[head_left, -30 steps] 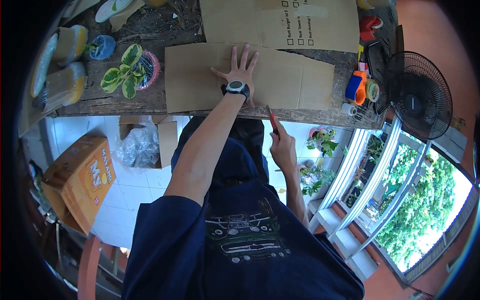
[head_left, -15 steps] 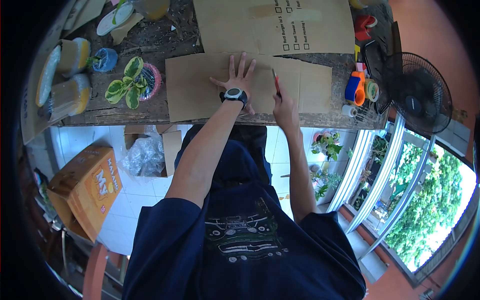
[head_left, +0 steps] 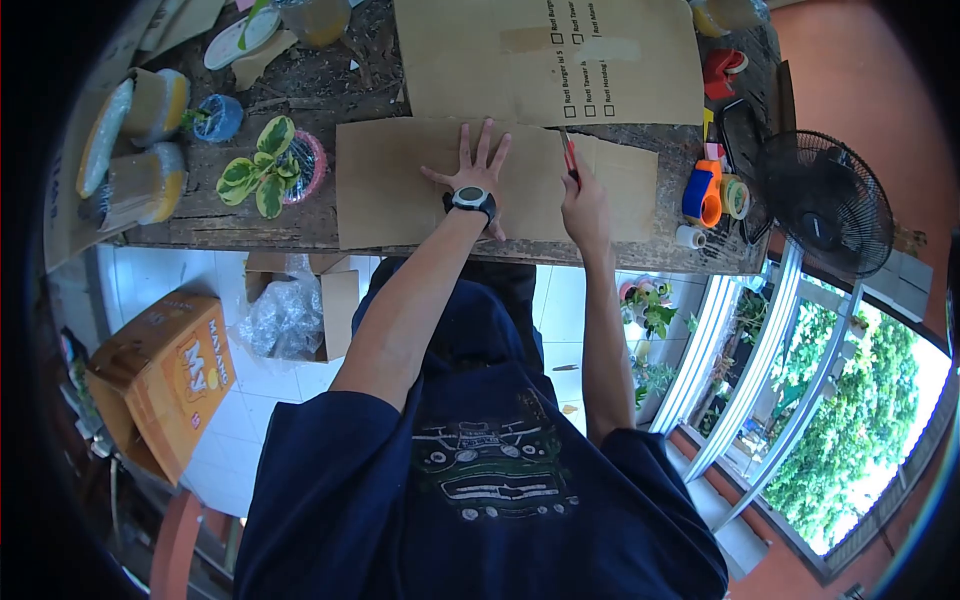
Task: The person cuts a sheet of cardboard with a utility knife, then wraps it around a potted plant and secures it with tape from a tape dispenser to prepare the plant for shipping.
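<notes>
My left hand (head_left: 472, 178), with a watch at its wrist, lies flat with fingers spread on a brown cardboard piece (head_left: 385, 185). In my right hand (head_left: 585, 205) is a red utility knife (head_left: 571, 160), gripped by its handle. Its blade points away from me, with the tip at the far edge of the cardboard piece. Whether the blade cuts into the board is too small to tell. Just beyond lies a larger printed cardboard sheet (head_left: 470, 70), close against the piece under my hand.
Left of the cardboard stands a potted plant (head_left: 268, 170). On the right are an orange and blue tape dispenser (head_left: 704, 193), a red tape dispenser (head_left: 718, 72) and a fan (head_left: 825, 205). An orange carton (head_left: 165, 375) sits on the floor.
My right hand has moved the knife slightly right, and its tip now meets the cardboard's far edge. My left hand stays flat on the piece. The whole view has shifted a little.
</notes>
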`<state>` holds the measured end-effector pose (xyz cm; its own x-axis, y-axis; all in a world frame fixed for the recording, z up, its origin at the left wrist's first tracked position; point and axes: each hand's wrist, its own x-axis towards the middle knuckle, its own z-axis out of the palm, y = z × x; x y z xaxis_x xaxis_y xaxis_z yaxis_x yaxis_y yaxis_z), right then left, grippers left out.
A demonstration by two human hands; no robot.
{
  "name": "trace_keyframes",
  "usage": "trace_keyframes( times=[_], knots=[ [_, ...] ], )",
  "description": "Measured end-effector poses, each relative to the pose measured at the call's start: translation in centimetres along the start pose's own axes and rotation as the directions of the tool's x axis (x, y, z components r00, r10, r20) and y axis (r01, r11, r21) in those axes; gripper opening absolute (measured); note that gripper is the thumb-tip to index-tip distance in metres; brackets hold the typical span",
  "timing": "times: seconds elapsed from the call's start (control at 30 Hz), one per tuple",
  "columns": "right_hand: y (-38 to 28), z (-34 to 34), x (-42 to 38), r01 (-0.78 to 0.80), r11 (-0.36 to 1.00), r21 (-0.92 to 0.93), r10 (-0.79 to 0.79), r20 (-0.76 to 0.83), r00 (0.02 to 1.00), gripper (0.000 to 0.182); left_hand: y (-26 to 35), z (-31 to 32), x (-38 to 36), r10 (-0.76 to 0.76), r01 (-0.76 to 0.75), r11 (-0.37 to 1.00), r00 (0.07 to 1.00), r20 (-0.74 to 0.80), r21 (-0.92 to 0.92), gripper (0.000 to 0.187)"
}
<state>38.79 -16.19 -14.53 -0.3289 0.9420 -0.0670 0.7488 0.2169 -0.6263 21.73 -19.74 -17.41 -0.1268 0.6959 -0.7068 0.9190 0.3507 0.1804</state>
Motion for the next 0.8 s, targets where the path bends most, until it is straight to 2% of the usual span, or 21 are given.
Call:
trace_keyframes(
  times=[0.1, 0.17, 0.23, 0.3, 0.33, 0.4, 0.43, 0.5, 0.57, 0.6, 0.7, 0.77, 0.8],
  knots=[
    [0.0, 1.0, 0.5, -0.033, 0.999, -0.041, 0.035, 0.059, 0.998, 0.047, -0.1, 0.2, -0.2, 0.01, -0.01, 1.0, 1.0, -0.023, -0.005, 0.165],
    [-0.5, 0.0, -3.2, -0.049, 0.996, -0.072, 0.055, 0.085, 0.995, 0.047, 0.2, 0.2, 0.3, -0.018, 0.018, 1.0, 1.0, -0.023, -0.001, 0.165],
    [-1.4, -2.1, -8.0, -0.198, 0.972, -0.128, 0.223, 0.226, 0.948, 0.05, 0.3, 0.4, 0.5, -0.034, 0.034, 0.999, 0.999, -0.017, 0.006, 0.165],
    [-0.3, -3.7, -12.5, -0.23, 0.963, -0.139, 0.26, 0.269, 0.927, 0.052, 0.4, 0.3, 0.5, -0.036, 0.036, 0.999, 0.999, -0.014, 0.023, 0.165],
    [0.6, -4.4, -13.6, -0.178, 0.978, -0.108, 0.201, 0.275, 0.94, 0.052, 0.4, 0.2, 0.4, -0.035, 0.036, 0.999, 0.999, -0.019, 0.013, 0.165],
    [1.1, -5.4, -14.8, -0.082, 0.996, -0.033, 0.088, 0.272, 0.958, 0.051, 0.2, 0.2, 0.3, -0.027, 0.028, 1.0, 0.999, -0.03, 0.01, 0.165],
    [0.7, -5.5, -14.6, -0.322, 0.946, -0.048, 0.323, 0.274, 0.906, 0.048, 0.3, 0.3, 0.0, -0.018, 0.018, 1.0, 1.0, -0.022, 0.009, 0.164],
    [0.2, -5.1, -12.9, -0.29, 0.957, -0.027, 0.291, 0.144, 0.946, 0.048, 0.1, 0.0, 0.0, -0.01, 0.01, 1.0, 1.0, -0.025, 0.003, 0.162],
    [-1.3, -5.2, -11.6, -0.276, 0.96, -0.041, 0.277, 0.036, 0.96, 0.048, -0.3, 0.6, 0.1, -0.027, 0.037, 0.99, 0.997, -0.074, 0.137, 0.166],
    [-1.7, -5.1, -10.7, -0.256, 0.966, -0.026, 0.256, 0.031, 0.966, 0.049, -0.5, 0.9, 0.4, -0.031, 0.052, 0.978, 0.994, -0.102, 0.204, 0.167],
    [-1.9, -4.5, -8.1, -0.221, 0.975, 0.0, 0.221, 0.037, 0.975, 0.05, -0.9, 2.6, 2.0, 0.019, 0.035, 0.968, 0.977, -0.213, 0.248, 0.169],
    [-1.9, -3.8, -6.2, -0.242, 0.97, -0.01, 0.242, 0.083, 0.967, 0.049, 0.7, 1.1, 0.6, 0.101, -0.052, 0.968, 0.977, -0.19, 0.245, 0.168],
    [-1.2, -2.8, -5.3, -0.198, 0.98, -0.005, 0.198, 0.065, 0.978, 0.051, 1.6, 0.7, 0.1, 0.141, -0.096, 0.966, 0.974, -0.177, 0.24, 0.167]
  ],
)
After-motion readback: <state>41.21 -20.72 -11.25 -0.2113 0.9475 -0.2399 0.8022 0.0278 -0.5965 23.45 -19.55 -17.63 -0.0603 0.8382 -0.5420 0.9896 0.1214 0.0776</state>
